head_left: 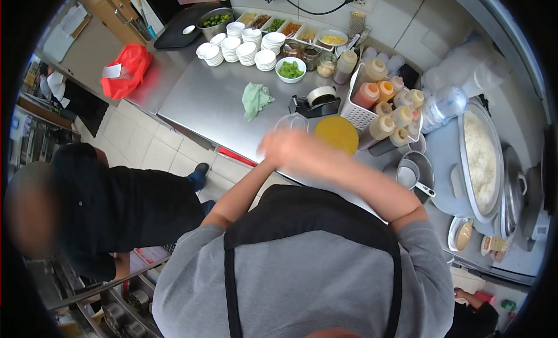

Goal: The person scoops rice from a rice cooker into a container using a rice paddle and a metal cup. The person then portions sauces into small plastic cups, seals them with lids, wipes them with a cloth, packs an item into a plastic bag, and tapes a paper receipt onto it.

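Observation:
Both of my hands come together over the front edge of the steel counter (197, 102), smeared by motion. My right hand (293, 146) crosses over from the right and covers most of my left hand (269, 153). The fingers of neither can be made out, nor whether anything is between them. Just beyond them stands a clear plastic container (292, 122), partly hidden. A round yellow disc (337, 135) lies right of it, close to my right forearm. Behind are a black tape dispenser (315, 107) and a crumpled green cloth (256, 99).
A white basket (356, 113) of sauce bottles stands right, near a metal pot (427, 169) and a large rice container (481, 163). Stacked white cups (246, 53) and a bowl of greens (290, 70) are at the back. A red bag (132, 70) sits left; a co-worker (128, 207) is beside me.

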A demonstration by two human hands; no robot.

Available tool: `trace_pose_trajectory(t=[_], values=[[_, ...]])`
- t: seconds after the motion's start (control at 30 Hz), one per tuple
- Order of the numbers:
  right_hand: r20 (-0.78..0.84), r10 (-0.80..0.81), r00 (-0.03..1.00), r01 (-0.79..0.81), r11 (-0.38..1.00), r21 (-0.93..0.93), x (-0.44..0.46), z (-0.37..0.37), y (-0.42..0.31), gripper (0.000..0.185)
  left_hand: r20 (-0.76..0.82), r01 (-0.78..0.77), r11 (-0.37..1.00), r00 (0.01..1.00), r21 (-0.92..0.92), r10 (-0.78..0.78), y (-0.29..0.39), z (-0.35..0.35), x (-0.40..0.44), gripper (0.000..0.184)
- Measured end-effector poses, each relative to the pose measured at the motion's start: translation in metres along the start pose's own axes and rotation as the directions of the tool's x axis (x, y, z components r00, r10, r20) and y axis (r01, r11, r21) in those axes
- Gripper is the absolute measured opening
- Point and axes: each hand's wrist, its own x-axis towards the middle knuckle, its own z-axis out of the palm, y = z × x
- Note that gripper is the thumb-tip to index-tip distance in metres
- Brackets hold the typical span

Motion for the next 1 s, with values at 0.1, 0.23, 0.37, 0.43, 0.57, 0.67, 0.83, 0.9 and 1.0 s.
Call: trace_pose_trajectory(t=[0.1, 0.23, 0.37, 0.43, 0.57, 0.67, 0.83, 0.9, 1.0], values=[[0.215, 0.14, 0.967, -0.054, 0.932, -0.359, -0.003, 0.133, 0.027, 0.023, -0.087, -0.223, 0.876, 0.955, 0.427, 0.285, 0.032, -0.009, -0.004, 0.038], [0.114, 0.232, 0.966, -0.124, 0.802, -0.584, -0.003, 0.122, 0.089, 0.017, 0.003, -0.354, 0.905, 0.932, 0.237, 0.363, 0.057, -0.032, -0.009, 0.029], [0.58, 0.287, 0.762, -0.161, 0.952, -0.26, -0.001, 0.074, 0.092, 0.03, 0.025, -0.333, 0.929, 0.943, 0.162, 0.333, 0.044, -0.046, -0.017, 0.024], [0.635, 0.255, 0.729, -0.144, 0.964, -0.222, -0.004, 0.051, 0.086, 0.034, 0.022, -0.346, 0.928, 0.938, 0.138, 0.347, 0.049, -0.052, -0.016, 0.024], [0.497, 0.202, 0.844, -0.233, 0.972, 0.0, -0.012, 0.025, 0.078, 0.039, 0.087, -0.44, 0.885, 0.898, 0.154, 0.432, 0.072, -0.063, 0.001, 0.024], [0.42, 0.25, 0.872, -0.315, 0.945, 0.091, -0.01, -0.005, 0.069, 0.035, 0.197, -0.578, 0.782, 0.816, 0.234, 0.544, 0.141, -0.087, 0.013, 0.023], [0.181, 0.221, 0.958, -0.181, 0.96, -0.215, -0.034, -0.04, 0.073, 0.012, 0.396, -0.522, 0.736, 0.842, 0.43, 0.366, 0.17, -0.099, 0.044, 0.017], [0.032, 0.217, 0.976, -0.195, 0.924, -0.33, -0.046, -0.041, 0.086, 0.009, 0.427, -0.465, 0.725, 0.867, 0.509, 0.256, 0.193, -0.105, 0.047, 0.016], [-0.116, 0.201, 0.973, -0.231, 0.884, -0.406, -0.062, -0.029, 0.126, 0.01, 0.467, -0.397, 0.798, 0.869, 0.453, 0.167, 0.246, -0.108, 0.045, 0.015]])
